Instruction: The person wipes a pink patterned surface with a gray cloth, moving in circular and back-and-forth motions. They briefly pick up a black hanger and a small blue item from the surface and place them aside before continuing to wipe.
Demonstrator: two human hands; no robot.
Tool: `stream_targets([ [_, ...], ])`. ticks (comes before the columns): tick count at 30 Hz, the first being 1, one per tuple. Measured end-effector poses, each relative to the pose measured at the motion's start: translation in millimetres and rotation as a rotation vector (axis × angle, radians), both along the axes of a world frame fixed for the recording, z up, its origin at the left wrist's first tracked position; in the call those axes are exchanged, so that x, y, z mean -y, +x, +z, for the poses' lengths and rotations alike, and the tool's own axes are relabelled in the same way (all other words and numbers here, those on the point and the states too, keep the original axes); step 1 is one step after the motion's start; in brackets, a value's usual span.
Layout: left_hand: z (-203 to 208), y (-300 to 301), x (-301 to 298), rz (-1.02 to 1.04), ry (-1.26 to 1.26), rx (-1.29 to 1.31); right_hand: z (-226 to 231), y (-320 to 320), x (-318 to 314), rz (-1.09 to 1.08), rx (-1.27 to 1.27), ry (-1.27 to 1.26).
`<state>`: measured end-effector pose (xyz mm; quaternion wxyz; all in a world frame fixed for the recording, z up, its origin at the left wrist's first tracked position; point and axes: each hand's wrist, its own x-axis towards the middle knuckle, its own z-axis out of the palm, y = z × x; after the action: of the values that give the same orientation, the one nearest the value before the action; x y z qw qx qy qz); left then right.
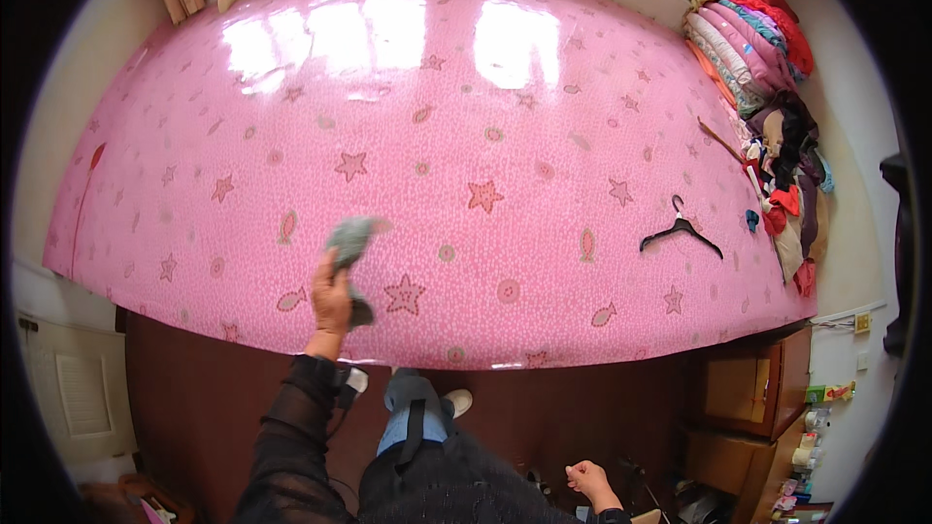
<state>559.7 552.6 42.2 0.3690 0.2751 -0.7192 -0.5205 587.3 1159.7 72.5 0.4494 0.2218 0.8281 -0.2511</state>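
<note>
My left hand (332, 299) is closed round a crumpled grey-green cloth (353, 239), held over the near edge of the pink bed covering (524, 281). The cloth's upper end is smeared by motion, and a darker fold hangs below my fingers. I cannot tell whether it touches the covering. Down at the lower right, beside my body, my right hand (588, 481) is curled into a loose fist, and nothing shows in it. A black clothes hanger (682, 230) lies on the covering to the right.
Folded quilts (743, 44) are stacked at the far right corner, with a heap of clothes (784, 175) nearer. A thin red stick (89, 189) lies at the left. Wooden cabinets (743, 378) stand at the lower right. Below the bed is a dark red floor (223, 378).
</note>
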Motion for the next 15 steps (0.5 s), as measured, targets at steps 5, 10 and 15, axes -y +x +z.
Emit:
stream_targets([
  [5,-44,42,58,0.482,-0.307,0.994,-19,3,-12,0.008,0.053,0.044],
  [10,-68,7,48,0.580,-0.420,1.127,-42,35,-36,0.053,-0.110,-0.095],
  [15,-57,-58,56,0.522,-0.334,1.133,-26,48,-22,-0.060,-0.040,-0.046],
])
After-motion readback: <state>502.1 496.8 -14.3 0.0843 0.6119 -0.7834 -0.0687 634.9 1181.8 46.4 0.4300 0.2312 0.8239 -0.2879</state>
